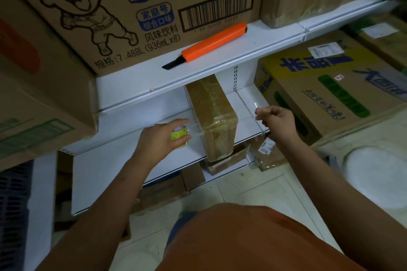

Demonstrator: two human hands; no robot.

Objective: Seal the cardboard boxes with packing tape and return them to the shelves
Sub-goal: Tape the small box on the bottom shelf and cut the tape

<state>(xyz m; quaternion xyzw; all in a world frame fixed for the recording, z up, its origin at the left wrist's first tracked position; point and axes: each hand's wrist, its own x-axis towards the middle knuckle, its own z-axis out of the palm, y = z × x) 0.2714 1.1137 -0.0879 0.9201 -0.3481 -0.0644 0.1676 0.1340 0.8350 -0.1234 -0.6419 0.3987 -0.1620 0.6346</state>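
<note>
A narrow brown cardboard box (212, 114) stands on edge on the white middle shelf (123, 152), shiny with clear tape. My left hand (161, 138) grips a small roll of packing tape (179, 136) with a yellow-green core, just left of the box. A clear strip runs from the roll across the box's near end. My right hand (275, 120) is right of the box, fingers curled, pinching the strip's free end.
An orange utility knife (211, 44) lies on the upper shelf in front of a large printed carton (143, 11). A yellow and blue carton (326, 92) sits at right. More boxes lie under the shelf on the tiled floor (264, 185).
</note>
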